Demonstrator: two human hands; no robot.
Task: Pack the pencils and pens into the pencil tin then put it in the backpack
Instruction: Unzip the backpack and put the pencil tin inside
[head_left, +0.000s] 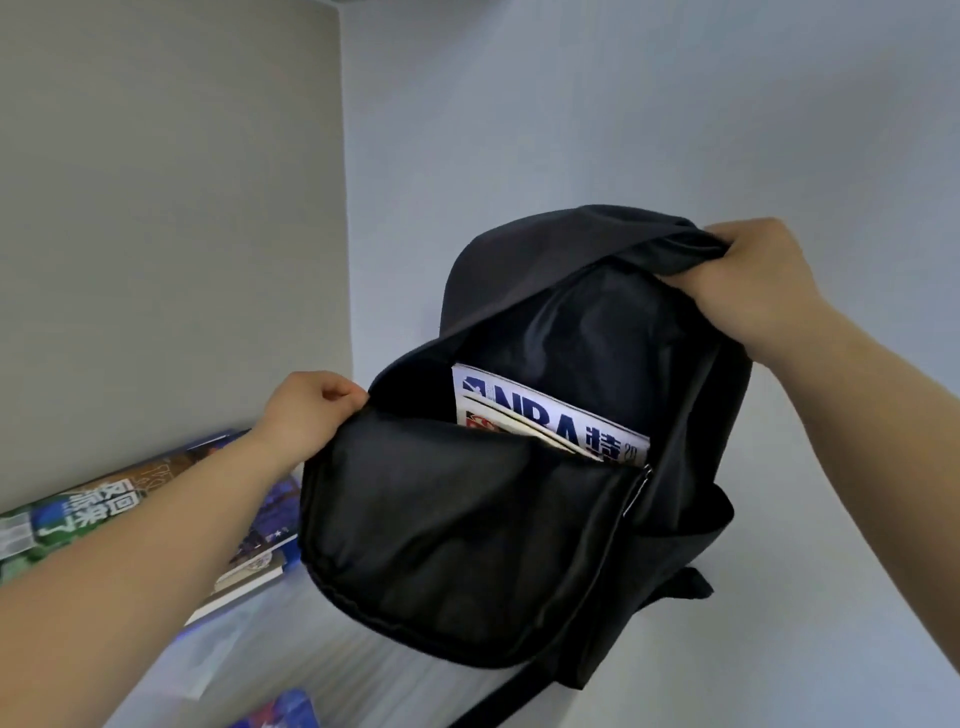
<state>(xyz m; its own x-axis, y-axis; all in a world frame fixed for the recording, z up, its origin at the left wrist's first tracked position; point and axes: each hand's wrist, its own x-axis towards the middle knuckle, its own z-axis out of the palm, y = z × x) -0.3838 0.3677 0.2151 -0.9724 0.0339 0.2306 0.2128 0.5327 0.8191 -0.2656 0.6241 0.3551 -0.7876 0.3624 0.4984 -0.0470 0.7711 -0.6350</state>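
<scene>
Left forearm (130, 571) crosses the near left of the counter (857, 597). My left hand (306, 410) is clenched on the front flap edge of the backpack (467, 545), pulling it toward me. Right hand (753, 280) grips a bunch of fabric at the bag's top rear edge and lifts it. The main compartment gapes between the two grips, with magazines (550, 415) standing against its back wall. Books (104, 514) lie along the left edge. Pencil tin, pens and pencils: can't pick them out. A blue item (280, 709) cropped at the near edge might be the tin, but I can't tell. I judge the step in hand to be opening the bag to take the tin. To do it well, I'd hold the mouth wide with one hand and free the other to fetch the tin. It should slide in flat in front of the magazines, with the flap not sagging shut and the zipper clear.
</scene>
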